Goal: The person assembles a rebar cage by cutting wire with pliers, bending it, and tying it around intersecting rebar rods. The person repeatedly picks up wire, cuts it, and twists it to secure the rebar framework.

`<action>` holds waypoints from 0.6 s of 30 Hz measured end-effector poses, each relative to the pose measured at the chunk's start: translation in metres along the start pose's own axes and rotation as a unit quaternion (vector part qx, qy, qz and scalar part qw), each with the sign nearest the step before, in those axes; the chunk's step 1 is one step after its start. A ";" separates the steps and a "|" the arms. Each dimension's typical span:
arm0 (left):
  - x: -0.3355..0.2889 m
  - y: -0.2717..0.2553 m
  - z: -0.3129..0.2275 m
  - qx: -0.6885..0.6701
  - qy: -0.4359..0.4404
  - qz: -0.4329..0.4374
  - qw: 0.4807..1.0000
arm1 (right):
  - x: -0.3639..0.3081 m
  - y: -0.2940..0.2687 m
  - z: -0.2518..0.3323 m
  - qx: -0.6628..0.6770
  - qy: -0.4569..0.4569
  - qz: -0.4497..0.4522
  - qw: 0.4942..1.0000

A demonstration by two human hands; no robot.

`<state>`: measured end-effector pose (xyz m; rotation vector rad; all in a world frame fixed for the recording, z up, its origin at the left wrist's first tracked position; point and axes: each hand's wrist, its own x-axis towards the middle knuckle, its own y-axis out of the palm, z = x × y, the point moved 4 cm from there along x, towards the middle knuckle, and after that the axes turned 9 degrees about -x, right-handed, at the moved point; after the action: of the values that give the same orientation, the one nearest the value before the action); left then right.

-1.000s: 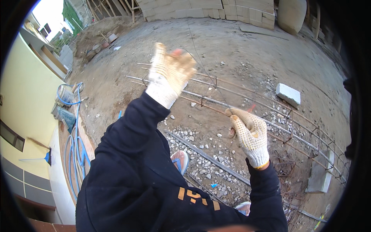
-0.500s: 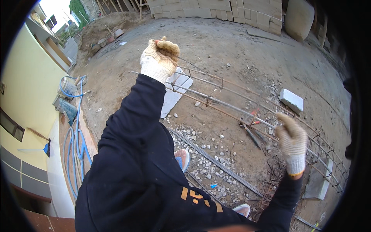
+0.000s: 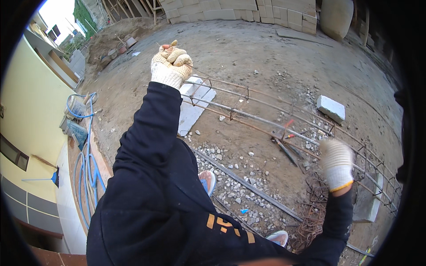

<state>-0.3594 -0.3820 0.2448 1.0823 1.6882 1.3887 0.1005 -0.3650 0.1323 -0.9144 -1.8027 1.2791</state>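
A long cage of steel rebar (image 3: 252,116) with square stirrups runs from beside my left hand toward the far right. My left hand (image 3: 172,62), in a cream knitted glove, is raised near the cage's left end, its fingers curled closed. A thin wire-like tip pokes up by its bare fingertip, but what the fist holds is mostly hidden. My right hand (image 3: 337,162), in a similar glove with a yellow-edged cuff, is over the cage's right part. Motion blur smears its fingers, and I cannot see whether it touches the bars.
White blocks (image 3: 331,109) lie beyond and under the cage. Below it are dark-handled tools (image 3: 286,150), gravel (image 3: 230,177), metal strips (image 3: 248,184) and tangled bent wire pieces (image 3: 310,226). A blue hose (image 3: 91,162) and buckets stand along the left wall; stacked blocks (image 3: 284,15) line the back.
The whole view has shifted slightly, moving the scene left. My right hand has turned, its fingers no longer stretched up and left. My left hand stays raised, its fist slightly turned.
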 end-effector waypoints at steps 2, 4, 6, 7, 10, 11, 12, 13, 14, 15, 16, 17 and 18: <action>0.005 0.003 -0.001 -0.008 -0.021 0.031 0.999 | -0.024 0.015 0.041 0.174 -0.294 0.231 0.911; 0.010 0.005 -0.011 -0.019 0.013 0.020 1.000 | -0.057 -0.014 0.056 0.464 -0.479 0.241 0.705; 0.012 0.008 -0.022 -0.046 0.030 0.021 0.998 | -0.056 -0.051 0.027 0.637 -0.373 -0.045 0.673; 0.012 0.011 -0.028 -0.064 0.032 0.020 0.997 | -0.048 -0.056 0.007 0.702 -0.221 -0.118 0.667; 0.010 0.020 -0.030 -0.080 0.005 0.073 0.994 | -0.005 -0.038 -0.029 0.675 0.090 -0.200 0.705; 0.007 0.022 -0.027 -0.077 -0.007 0.094 0.993 | 0.010 -0.018 -0.021 0.639 0.113 -0.138 0.748; 0.004 0.026 -0.023 -0.074 -0.039 0.129 0.988 | 0.023 0.005 -0.008 0.591 0.123 -0.067 0.795; 0.001 0.027 -0.023 -0.045 -0.014 0.149 0.988 | 0.033 0.023 0.025 0.519 -0.024 -0.045 0.853; 0.000 0.029 -0.024 -0.035 -0.013 0.172 0.984 | 0.023 0.046 0.047 0.467 -0.082 0.075 0.877; -0.001 0.030 -0.026 -0.024 -0.014 0.192 0.981 | 0.010 0.064 0.070 0.437 -0.161 0.168 0.869; -0.001 0.032 -0.028 -0.012 -0.044 0.241 0.969 | -0.012 0.073 0.094 0.355 -0.294 0.244 0.853; 0.002 0.030 -0.035 0.016 -0.038 0.239 0.970 | -0.033 0.070 0.113 0.376 -0.404 0.278 0.787; 0.007 0.025 -0.046 0.009 -0.014 0.199 0.980 | -0.060 0.057 0.123 0.392 -0.511 0.312 0.699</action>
<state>-0.3996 -0.3921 0.2777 1.5036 1.5198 1.5919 0.0303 -0.4558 0.0395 -0.2358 -1.2644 3.1250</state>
